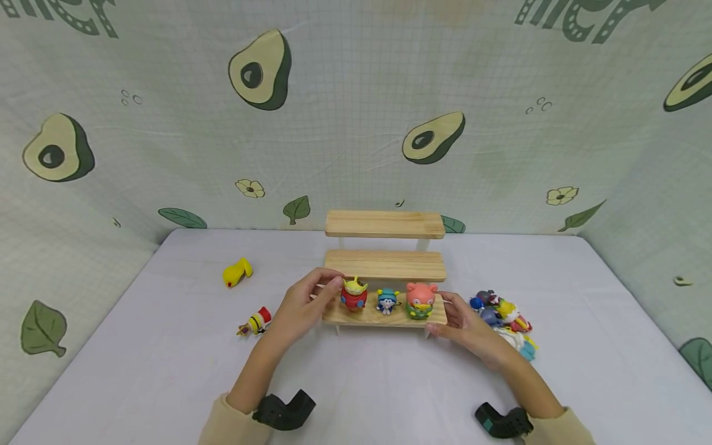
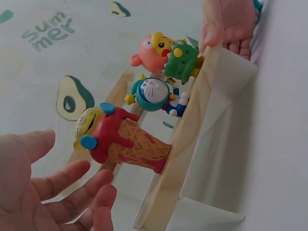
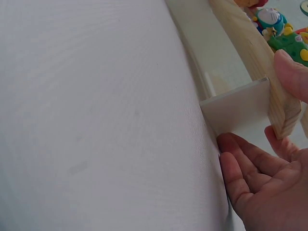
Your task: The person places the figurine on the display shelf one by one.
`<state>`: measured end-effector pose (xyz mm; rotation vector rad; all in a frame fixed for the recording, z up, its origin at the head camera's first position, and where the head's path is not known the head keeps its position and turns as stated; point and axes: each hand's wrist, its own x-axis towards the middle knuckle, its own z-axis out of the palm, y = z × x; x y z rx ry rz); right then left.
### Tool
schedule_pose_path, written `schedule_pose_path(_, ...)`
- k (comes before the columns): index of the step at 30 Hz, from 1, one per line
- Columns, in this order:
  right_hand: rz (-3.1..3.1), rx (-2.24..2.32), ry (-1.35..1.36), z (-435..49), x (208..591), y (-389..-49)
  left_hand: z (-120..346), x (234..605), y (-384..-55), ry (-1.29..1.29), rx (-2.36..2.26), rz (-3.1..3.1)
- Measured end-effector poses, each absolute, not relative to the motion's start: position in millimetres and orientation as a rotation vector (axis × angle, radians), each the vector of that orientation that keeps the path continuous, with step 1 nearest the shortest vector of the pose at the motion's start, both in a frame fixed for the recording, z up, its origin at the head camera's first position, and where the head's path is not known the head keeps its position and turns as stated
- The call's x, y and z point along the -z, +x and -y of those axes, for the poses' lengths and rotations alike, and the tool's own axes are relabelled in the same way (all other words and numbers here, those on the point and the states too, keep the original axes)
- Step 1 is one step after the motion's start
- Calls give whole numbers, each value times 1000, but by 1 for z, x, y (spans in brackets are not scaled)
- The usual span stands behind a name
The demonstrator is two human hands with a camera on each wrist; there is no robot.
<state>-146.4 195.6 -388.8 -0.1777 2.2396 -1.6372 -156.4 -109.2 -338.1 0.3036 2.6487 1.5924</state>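
Three toy figures stand on the lowest board of a wooden tiered display shelf (image 1: 368, 319). At the left is a yellow three-eyed figure in red on an ice-cream cone (image 2: 134, 142). A small blue-hooded cat figure (image 2: 153, 95) occupies the middle, and a pink figure with a green-clad yellow character (image 1: 421, 300) is at the right. My left hand (image 1: 305, 303) is beside the cone figure; its fingers are spread and apart from it in the left wrist view. My right hand (image 1: 470, 330) grips the lowest board's right end, thumb on the board (image 3: 281, 113) and fingers beneath.
A yellow toy (image 1: 237, 272) and a striped toy figure (image 1: 256, 322) lie on the white table (image 1: 167, 371) to the left. Several figures (image 1: 503, 315) are heaped beyond my right hand. The two upper boards (image 1: 385, 224) rise behind, near an avocado-print cloth (image 1: 345, 123).
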Motion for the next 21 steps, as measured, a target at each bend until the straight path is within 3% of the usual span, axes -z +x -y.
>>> schedule_pose_path(21, -2244, 1629, -151, -195, 389, -147, 138, 330, -162, 242, -1595, -2711)
